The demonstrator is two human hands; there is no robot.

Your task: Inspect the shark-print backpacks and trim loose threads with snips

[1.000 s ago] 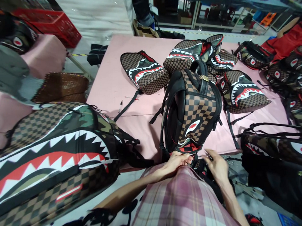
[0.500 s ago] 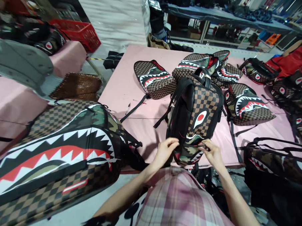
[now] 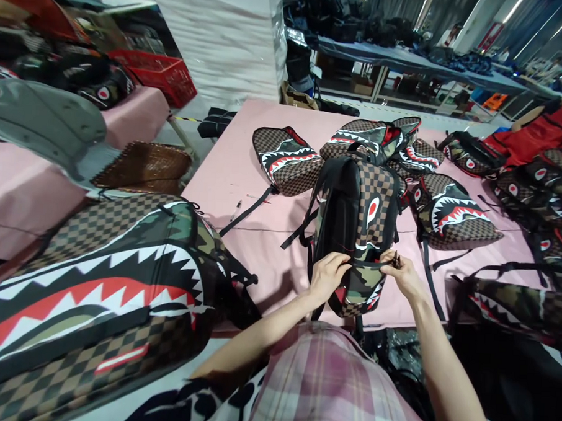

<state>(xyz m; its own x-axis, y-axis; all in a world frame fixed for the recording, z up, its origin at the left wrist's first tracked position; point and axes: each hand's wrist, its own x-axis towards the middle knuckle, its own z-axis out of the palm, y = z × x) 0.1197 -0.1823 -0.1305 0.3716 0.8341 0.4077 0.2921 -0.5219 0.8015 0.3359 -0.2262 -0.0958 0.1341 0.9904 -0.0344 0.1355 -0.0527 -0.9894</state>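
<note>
A backpack (image 3: 379, 184) with a brown-and-black checked side, a red-and-white eye and a camouflage lower part lies in front of me, its black padded face toward the left. Across its lower part runs a thin black strap (image 3: 368, 264). My left hand (image 3: 329, 276) pinches the strap's left end, close against the bag. At the other end my right hand (image 3: 402, 275) is closed on the strap, with a small dark piece among its fingers that I cannot make out.
Several shark-mouth backpacks, such as one checked bag (image 3: 287, 161) and another (image 3: 467, 212), lie around on the pink table (image 3: 216, 195). A big backpack (image 3: 95, 289) fills the near left. A pen (image 3: 237, 208) lies beside a loose strap. Behind stands a red crate (image 3: 161, 75).
The thin black strap now shows stretched between my hands across the bag. Both hands have shifted slightly right, and the bag stands a little more upright in view.
</note>
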